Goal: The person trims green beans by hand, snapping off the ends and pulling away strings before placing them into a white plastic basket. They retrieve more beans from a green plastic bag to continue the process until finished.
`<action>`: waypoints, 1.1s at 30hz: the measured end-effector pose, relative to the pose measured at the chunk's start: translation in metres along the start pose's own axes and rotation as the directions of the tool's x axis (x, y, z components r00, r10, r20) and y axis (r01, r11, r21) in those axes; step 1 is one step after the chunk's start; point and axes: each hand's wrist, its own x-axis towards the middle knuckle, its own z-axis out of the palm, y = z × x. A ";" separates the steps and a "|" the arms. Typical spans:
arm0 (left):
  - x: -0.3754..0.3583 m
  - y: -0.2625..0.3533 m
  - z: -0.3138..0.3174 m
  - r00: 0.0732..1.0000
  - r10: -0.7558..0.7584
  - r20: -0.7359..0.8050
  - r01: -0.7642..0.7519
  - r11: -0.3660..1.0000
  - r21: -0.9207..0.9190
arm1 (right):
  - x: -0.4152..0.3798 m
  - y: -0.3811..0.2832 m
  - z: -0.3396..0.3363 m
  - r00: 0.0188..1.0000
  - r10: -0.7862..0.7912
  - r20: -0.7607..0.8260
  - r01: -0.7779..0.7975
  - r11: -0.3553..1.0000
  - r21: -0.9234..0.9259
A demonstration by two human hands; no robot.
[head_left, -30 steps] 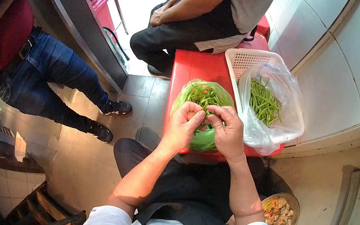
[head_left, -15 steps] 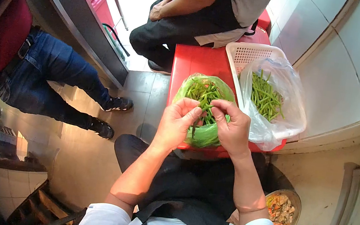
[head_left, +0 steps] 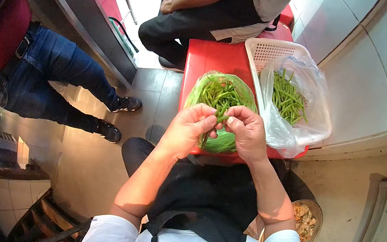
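My left hand [head_left: 190, 128] is closed around a few green beans [head_left: 205, 136], whose ends hang below the fingers. Thumb and fingertips of my right hand [head_left: 247, 132] pinch the end of a green bean [head_left: 221, 119] that spans to the left hand. Both hands meet just above the near side of a green plastic bag [head_left: 219, 146], which lies opened and is filled with loose green beans [head_left: 217, 90]. To the right, a clear plastic bag [head_left: 283, 136] with more green beans [head_left: 287, 98] rests in a white perforated basket [head_left: 277, 46].
Bag and basket stand on a red bench [head_left: 201, 55], beside a tiled wall [head_left: 367, 81]. A seated person [head_left: 208, 16] occupies its far end. Another person in jeans [head_left: 70, 66] stands at left. By my right knee is a bucket [head_left: 320, 223] of food scraps.
My hands have come closer together, the right fingertips now meeting the left ones at the bean. The view has shifted slightly.
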 end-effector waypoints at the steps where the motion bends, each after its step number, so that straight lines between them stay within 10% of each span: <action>1: -0.002 0.001 0.001 1.000 -0.018 0.009 0.018 0.999 -0.037 | -0.001 0.003 0.000 0.999 0.032 0.014 -0.033 0.993 0.112; 5: -0.010 0.003 -0.013 0.995 -0.096 -0.003 0.094 0.982 -0.164 | 0.001 -0.011 -0.011 0.988 -0.123 0.099 0.077 0.922 0.380; 7: -0.013 0.003 -0.022 0.994 -0.090 -0.068 0.081 0.990 -0.115 | -0.004 -0.040 -0.005 0.912 -0.388 -0.131 0.346 0.901 -0.264; 10: -0.008 0.004 -0.024 0.989 -0.040 -0.141 0.043 0.999 0.020 | 0.010 -0.046 -0.008 0.800 -0.600 -0.012 0.474 0.645 -0.599; 13: -0.007 0.002 -0.019 0.987 0.004 -0.161 0.020 0.989 0.150 | 0.031 -0.028 -0.020 0.889 -0.441 0.122 0.297 0.352 -0.887; 18: -0.011 0.004 -0.022 0.983 0.073 -0.169 0.007 0.904 0.427 | 0.017 -0.023 -0.002 0.806 -0.482 0.343 0.530 0.330 -0.781; 25: -0.016 0.010 -0.006 0.983 0.120 -0.137 0.015 0.696 0.718 | 0.019 -0.027 0.002 0.677 -0.335 0.655 0.658 -0.123 -0.743; 33: -0.022 0.014 -0.009 0.985 0.126 -0.118 0.007 0.651 0.759 | 0.019 -0.040 -0.004 0.710 -0.331 0.621 0.640 -0.063 -0.766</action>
